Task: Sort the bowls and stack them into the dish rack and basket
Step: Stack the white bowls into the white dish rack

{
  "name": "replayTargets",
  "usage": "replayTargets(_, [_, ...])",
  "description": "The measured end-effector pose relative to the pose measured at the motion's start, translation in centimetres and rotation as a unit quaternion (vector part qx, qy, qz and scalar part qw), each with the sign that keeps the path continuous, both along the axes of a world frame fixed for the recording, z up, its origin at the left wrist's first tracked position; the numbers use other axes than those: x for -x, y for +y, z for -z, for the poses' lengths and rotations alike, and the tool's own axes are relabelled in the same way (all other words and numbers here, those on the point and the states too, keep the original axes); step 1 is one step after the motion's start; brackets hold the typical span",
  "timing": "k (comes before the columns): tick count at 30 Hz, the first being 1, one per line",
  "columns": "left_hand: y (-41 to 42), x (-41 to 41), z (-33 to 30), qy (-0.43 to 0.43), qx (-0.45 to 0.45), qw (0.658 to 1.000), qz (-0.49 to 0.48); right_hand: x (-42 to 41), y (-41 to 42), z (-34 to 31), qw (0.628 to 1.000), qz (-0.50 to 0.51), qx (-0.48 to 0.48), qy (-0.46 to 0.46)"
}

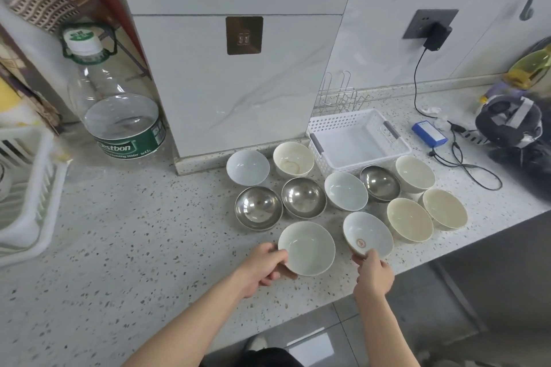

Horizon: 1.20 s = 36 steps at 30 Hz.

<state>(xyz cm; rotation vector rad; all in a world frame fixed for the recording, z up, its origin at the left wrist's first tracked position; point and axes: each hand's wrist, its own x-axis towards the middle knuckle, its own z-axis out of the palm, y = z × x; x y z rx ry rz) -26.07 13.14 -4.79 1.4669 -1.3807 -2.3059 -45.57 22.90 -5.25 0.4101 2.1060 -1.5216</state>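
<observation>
Several bowls sit on the speckled counter: white ones, cream ones and three steel ones. My left hand grips the near rim of a plain white bowl at the front. My right hand pinches the near rim of a white bowl with a red emblem inside, which tilts a little. Behind the bowls stands an empty white plastic basket. A white dish rack is at the far left edge.
A large water bottle stands at the back left beside a tiled pillar. A small wire rack is behind the basket. A blue battery pack, cables and a dark bundle lie at the right. The counter edge runs diagonally near my arms.
</observation>
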Motion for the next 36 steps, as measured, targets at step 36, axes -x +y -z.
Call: replayTargets(36, [-12.1,-54.3,-12.3,0.078,0.22,0.887,-0.399,-49.8,-21.1,-13.9,0.807,-0.511,0.071,0.287])
